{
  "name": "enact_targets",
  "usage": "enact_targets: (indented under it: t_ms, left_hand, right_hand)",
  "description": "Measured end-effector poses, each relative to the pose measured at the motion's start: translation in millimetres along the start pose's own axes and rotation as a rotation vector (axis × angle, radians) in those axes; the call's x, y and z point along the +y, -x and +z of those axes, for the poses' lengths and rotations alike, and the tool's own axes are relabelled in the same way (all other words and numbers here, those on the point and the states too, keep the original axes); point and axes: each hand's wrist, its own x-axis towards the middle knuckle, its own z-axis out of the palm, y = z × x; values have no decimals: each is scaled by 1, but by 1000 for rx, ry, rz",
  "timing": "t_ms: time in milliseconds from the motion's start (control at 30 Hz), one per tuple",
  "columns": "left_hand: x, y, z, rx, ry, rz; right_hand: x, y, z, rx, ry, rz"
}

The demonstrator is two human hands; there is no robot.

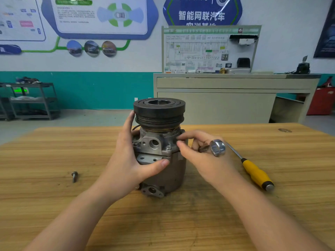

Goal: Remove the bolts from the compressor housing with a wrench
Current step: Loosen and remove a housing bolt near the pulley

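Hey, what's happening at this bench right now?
A person is taking bolts out of a compressor that stands upright on a wooden table. The left hand steadies the housing. The right hand holds a wrench while its fingertips pinch at a bolt on the housing's right side. One bolt already lies loose on the table, another bolt remains in front, and a yellow-handled screwdriver lies nearby.

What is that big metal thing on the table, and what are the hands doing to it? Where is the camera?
The camera sits on a person's head, looking down at their two hands. The metal thing is a car compressor standing on a wooden table. The left hand steadies it. The right hand holds a shiny wrench while its fingertips pinch at the compressor's side, probably at a bolt. One bolt already lies loose on the table; another bolt is still screwed in. A yellow-handled screwdriver lies to the right.
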Motion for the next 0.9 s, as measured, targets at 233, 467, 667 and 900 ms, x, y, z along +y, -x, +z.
enact_targets:
  t_ms: [233,467,667,900]
  left_hand:
    - [1,0,0,-5,10,3]
    - [0,-1,0,-1,8,1]
    - [0,0,0,1,9,-2]
    - [1,0,-1,2,0,-8]
  right_hand:
    - [0,1,0,-10,20,-33]
    - [1,2,0,-18,9,-83]
    - [1,1,-2,-23,13,-74]
    - [-3,0,-3,-6,3,-36]
